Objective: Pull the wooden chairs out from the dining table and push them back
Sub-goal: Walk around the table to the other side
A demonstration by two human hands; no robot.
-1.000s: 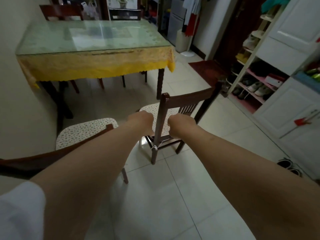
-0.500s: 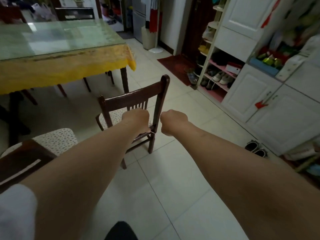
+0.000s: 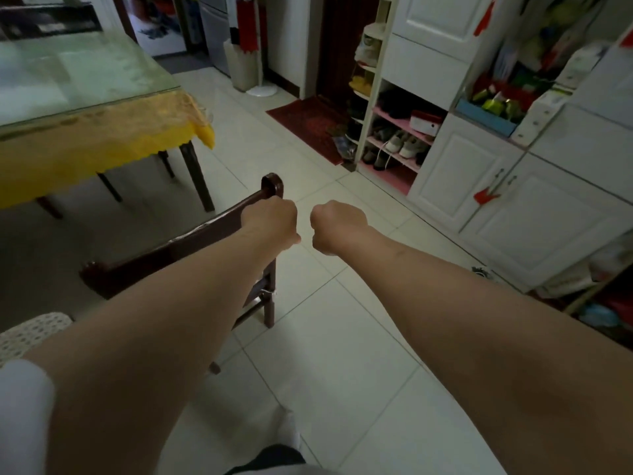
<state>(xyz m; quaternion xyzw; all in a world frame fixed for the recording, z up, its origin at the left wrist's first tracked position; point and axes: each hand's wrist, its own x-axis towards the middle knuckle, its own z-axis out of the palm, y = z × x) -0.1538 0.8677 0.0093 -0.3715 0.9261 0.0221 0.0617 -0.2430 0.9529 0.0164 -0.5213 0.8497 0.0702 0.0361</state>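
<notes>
A dark wooden chair (image 3: 178,241) stands on the tiled floor in front of me, clear of the dining table (image 3: 85,145), which has a glass top over a yellow cloth. My left hand (image 3: 270,221) grips the chair's top rail just beside its right post. My right hand (image 3: 337,228) is a closed fist to the right of that post, off the chair and holding nothing. My left forearm hides the chair's seat. A second chair's patterned cushion (image 3: 30,334) shows at the lower left. The back of a further chair (image 3: 48,22) rises beyond the table's far side.
White cabinets (image 3: 513,214) and an open shoe rack (image 3: 394,142) line the right side. A red doormat (image 3: 308,121) lies before a dark door, with a white fan base (image 3: 262,90) near it. Dark slippers (image 3: 479,272) sit by the cabinet. Tiled floor stretches between chair and cabinets.
The view has swung right and the table has slid to the left edge. The chair has turned and come nearer to me. My left hand now sits by the right post.
</notes>
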